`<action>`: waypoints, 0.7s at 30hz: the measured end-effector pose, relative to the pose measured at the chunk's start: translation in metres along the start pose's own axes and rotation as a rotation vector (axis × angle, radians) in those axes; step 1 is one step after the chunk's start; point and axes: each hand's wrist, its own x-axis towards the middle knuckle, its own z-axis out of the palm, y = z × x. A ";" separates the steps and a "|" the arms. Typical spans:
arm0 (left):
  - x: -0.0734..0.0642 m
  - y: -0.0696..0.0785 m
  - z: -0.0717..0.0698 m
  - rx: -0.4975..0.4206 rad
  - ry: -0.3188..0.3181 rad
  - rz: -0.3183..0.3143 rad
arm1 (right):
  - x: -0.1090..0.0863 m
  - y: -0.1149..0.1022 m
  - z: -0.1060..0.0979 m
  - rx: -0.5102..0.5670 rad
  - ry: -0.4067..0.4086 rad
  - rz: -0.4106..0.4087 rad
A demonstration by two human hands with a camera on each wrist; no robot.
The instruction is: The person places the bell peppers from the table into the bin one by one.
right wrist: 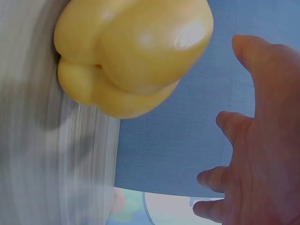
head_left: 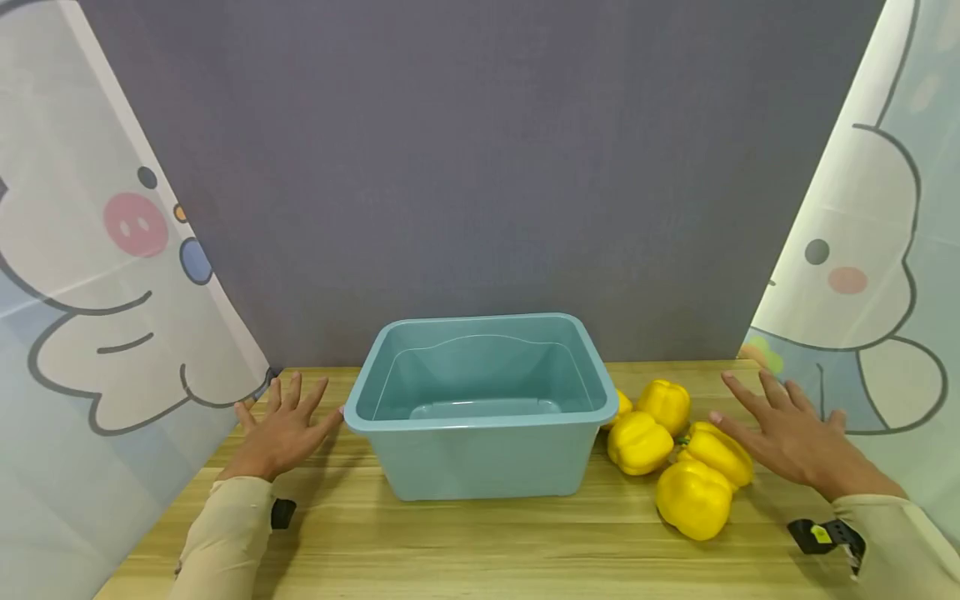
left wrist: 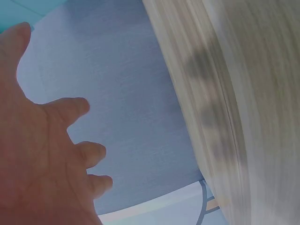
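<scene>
A light blue-green plastic tub (head_left: 480, 458) stands in the middle of the wooden table, its inside bare. Several yellow bell peppers (head_left: 693, 500) lie clustered to its right, one partly hidden behind the tub's corner. My left hand (head_left: 281, 437) is spread over the table left of the tub, thumb tip right at the rim, holding nothing. To the right of the peppers my right hand (head_left: 795, 437) hovers with fingers spread, also holding nothing. In the right wrist view a yellow bell pepper (right wrist: 136, 51) sits close beside that hand's thumb.
A dark grey panel (head_left: 480, 167) rises behind the table. Pale curtains with cartoon animals, the left curtain (head_left: 112, 350) and the right curtain (head_left: 862, 292), flank both sides. The wooden tabletop (head_left: 480, 550) extends in front of the tub.
</scene>
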 end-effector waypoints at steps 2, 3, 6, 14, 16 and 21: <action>0.000 0.000 0.000 -0.005 -0.004 -0.004 | 0.000 -0.001 0.000 -0.001 0.005 -0.001; 0.000 0.001 -0.001 -0.007 -0.004 -0.005 | 0.000 -0.001 0.000 -0.001 0.008 -0.002; 0.000 0.001 -0.001 -0.015 0.000 -0.012 | 0.000 -0.002 0.000 -0.008 0.013 -0.002; 0.002 -0.001 0.003 -0.093 0.004 -0.015 | 0.000 -0.003 0.003 -0.033 0.019 -0.014; 0.002 -0.001 0.004 -0.110 0.014 -0.006 | 0.000 -0.002 0.004 -0.037 0.017 -0.013; 0.003 0.002 0.004 -0.107 0.094 0.035 | 0.002 -0.003 0.004 -0.038 0.025 -0.012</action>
